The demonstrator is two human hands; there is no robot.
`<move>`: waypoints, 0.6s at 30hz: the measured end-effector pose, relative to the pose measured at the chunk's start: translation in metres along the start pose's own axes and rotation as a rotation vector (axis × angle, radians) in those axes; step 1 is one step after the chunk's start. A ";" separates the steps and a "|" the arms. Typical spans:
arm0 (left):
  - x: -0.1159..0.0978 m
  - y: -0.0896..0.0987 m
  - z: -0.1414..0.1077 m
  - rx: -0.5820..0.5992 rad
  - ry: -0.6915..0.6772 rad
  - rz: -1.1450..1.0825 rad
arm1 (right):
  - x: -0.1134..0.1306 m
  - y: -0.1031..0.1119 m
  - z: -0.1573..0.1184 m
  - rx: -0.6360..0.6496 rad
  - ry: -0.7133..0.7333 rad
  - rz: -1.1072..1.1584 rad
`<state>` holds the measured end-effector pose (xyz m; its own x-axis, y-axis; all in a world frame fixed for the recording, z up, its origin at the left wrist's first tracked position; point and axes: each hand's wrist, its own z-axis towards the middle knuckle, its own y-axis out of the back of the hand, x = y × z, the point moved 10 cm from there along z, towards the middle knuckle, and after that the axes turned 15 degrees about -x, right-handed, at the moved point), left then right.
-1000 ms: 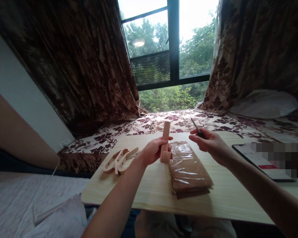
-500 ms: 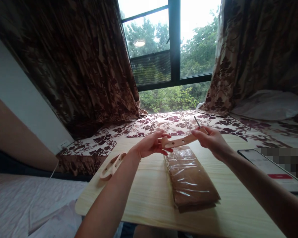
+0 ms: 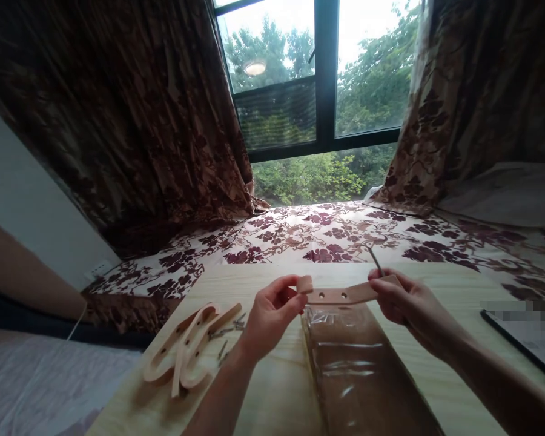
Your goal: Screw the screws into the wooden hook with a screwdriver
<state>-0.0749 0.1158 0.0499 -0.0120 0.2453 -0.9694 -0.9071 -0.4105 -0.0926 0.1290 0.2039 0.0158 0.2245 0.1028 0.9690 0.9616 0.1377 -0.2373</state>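
Between my two hands is a pale wooden hook [image 3: 333, 296], a bent strip with two dark screw holes facing me. My left hand [image 3: 270, 318] is closed, pinching its curled end between thumb and fingers. At the strip's other end my right hand [image 3: 406, 303] is closed around the wood and also grips a thin metal rod [image 3: 375, 260], which points up and left; its lower part is hidden in the fingers. Just below the hook lies a brown package [image 3: 354, 369] in clear plastic. Several similar wooden hooks [image 3: 186, 348] lie overlapping left of my left hand, beside several loose screws [image 3: 227, 330].
The pale wooden table [image 3: 272, 393] stands against a ledge covered in flowered cloth [image 3: 318, 227]. A phone [image 3: 527, 339] lies at the table's right. Patterned curtains [image 3: 177, 121] frame a window. A bed [image 3: 49, 381] is at lower left.
My left fingers have gone from spread to pinching the curled end. The hook now sits more level and lower in view. The camera has shifted, showing more of the hooks and the screws.
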 end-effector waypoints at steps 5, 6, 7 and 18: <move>0.012 0.009 -0.008 -0.074 -0.045 0.041 | -0.013 0.017 -0.001 -0.137 -0.030 0.135; 0.012 0.010 -0.010 -0.085 -0.051 0.051 | -0.015 0.020 -0.001 -0.170 -0.031 0.145; 0.013 0.012 -0.011 -0.096 -0.056 0.065 | -0.016 0.022 -0.002 -0.195 -0.031 0.148; 0.013 0.018 -0.010 -0.108 -0.087 0.173 | -0.004 0.004 0.007 -0.113 0.001 -0.011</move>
<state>-0.0874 0.1028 0.0329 -0.2043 0.2355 -0.9502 -0.8379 -0.5439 0.0454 0.1308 0.2106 0.0109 0.2143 0.1005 0.9716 0.9756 0.0263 -0.2179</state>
